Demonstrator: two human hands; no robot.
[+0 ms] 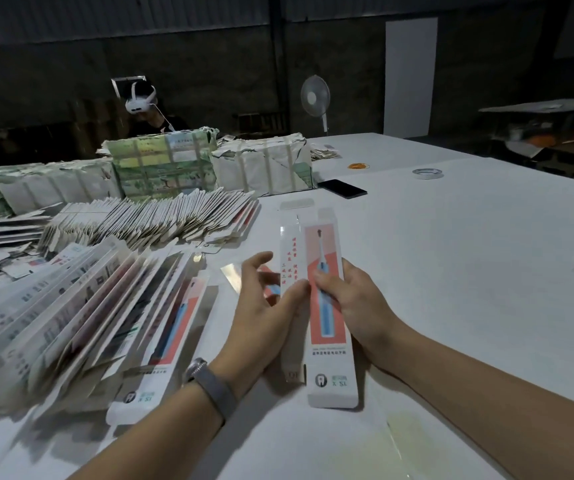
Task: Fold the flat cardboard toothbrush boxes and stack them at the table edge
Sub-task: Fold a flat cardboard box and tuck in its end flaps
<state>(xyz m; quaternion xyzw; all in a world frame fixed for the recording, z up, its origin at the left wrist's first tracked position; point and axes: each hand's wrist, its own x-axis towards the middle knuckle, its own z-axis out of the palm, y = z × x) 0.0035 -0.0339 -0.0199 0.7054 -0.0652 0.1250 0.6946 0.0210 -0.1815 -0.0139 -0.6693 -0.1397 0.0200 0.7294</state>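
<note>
Box in hand: long white cardboard toothbrush box (pixel 327 306) with a coral panel and a blue brush printed on it, held between both hands, partly opened out, far flap standing up.
Left hand (pixel 264 313): thumb pressed on the box's white side panel, fingers spread and reaching behind it; grey band at the wrist.
Right hand (pixel 351 299): fingers and thumb wrapped round the box's right edge, clamped on it.
Writing: "X-S1" and a tooth logo by the near end of the box, upside down to the wearer; red Chinese characters in columns on the side panel, too small to read.
Left of the left hand: slanted row of flat white printed cardboard boxes (pixel 71 306) leaning on each other; the nearest one (pixel 161 348) shows the same coral panel and "X-S1".
Beyond the left hand: second fanned pile of flat boxes (pixel 161 216), then paper-wrapped taped bundles (pixel 164 164).
Beyond the right hand: black phone (pixel 342 188), roll of clear tape (pixel 427 173), small orange ring (pixel 358 165), all well apart on the white table (pixel 486 271).
Background: person wearing a white headset (pixel 141 102) behind the bundles; white standing fan (pixel 316 98).
</note>
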